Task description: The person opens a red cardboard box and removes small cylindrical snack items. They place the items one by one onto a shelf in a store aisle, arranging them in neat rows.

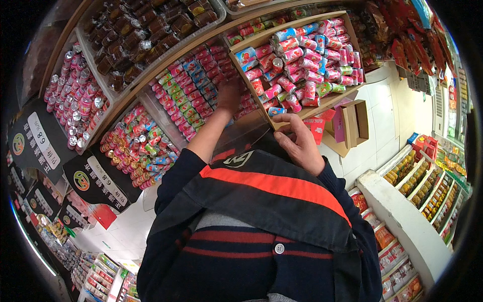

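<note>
My left hand (229,95) reaches into a shelf bin of candies in small can-shaped wrappers (188,94), laid in neat pink, green and blue rows. Shade and blur hide its fingers, so I cannot tell whether it holds a candy. My right hand (300,137) is at the near corner of an open cardboard box (251,85), fingers over the wall and thumb outside it. Loosely heaped in that box are many similar candies (302,64). One blue candy (277,111) lies just beyond my right fingertips.
Left of the rows is a mixed candy bin (139,143); behind it stands a clear tub (222,15) of brown-wrapped sweets. Black price signs (102,177) hang along the front. Empty cardboard packaging (354,124) is at the right, near a white ledge (400,215) and stocked shelves.
</note>
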The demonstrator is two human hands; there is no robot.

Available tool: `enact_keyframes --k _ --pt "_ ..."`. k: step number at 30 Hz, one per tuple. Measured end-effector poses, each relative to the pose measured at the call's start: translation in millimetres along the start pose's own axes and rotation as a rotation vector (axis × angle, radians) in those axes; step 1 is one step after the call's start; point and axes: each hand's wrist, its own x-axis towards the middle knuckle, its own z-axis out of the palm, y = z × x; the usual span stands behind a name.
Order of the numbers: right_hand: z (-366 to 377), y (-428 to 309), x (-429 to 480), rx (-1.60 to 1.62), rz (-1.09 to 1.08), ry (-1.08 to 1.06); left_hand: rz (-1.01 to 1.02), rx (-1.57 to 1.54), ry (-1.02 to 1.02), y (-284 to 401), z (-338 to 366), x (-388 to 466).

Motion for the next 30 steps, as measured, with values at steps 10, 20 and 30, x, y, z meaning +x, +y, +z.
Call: enact_keyframes --k 10,20,30 --pt "2.8 2.6 6.1 -0.043 0.013 -0.058 0.02 -0.179 -0.066 -2.8 -3.4 -1.8" --pt "11.5 -2.1 12.0 -0.076 0.039 -0.129 0.068 0.239 -0.135 4.1 -1.0 0.3" --pt "13.9 -0.7 10.3 -0.027 0.042 -0.118 -0.135 0.268 -0.168 16.5 -4.0 10.9"
